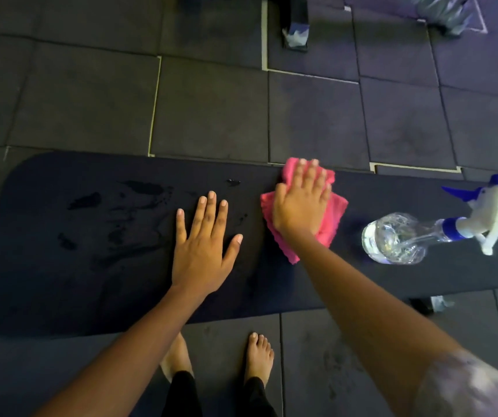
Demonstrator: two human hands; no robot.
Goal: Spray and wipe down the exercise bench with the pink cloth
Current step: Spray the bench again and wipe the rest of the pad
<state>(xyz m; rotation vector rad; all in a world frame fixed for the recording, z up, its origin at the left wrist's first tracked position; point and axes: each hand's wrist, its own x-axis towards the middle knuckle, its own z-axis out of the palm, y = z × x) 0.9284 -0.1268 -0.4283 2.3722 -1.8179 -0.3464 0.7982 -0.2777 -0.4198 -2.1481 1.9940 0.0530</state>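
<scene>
The dark padded exercise bench (61,281) stretches across the view, with wet patches on its left half. My right hand (302,203) lies flat with straight fingers on the pink cloth (333,218), pressing it onto the bench near the far edge. My left hand (202,248) rests flat on the bench, fingers spread, just left of the cloth. A clear spray bottle (398,239) with a white and blue trigger head lies on its side on the bench to the right of the cloth.
Dark rubber floor tiles surround the bench. My bare feet (256,356) stand at its near edge. A bench leg (294,22) rises at the top centre, and some blurred equipment (443,13) sits at the top right.
</scene>
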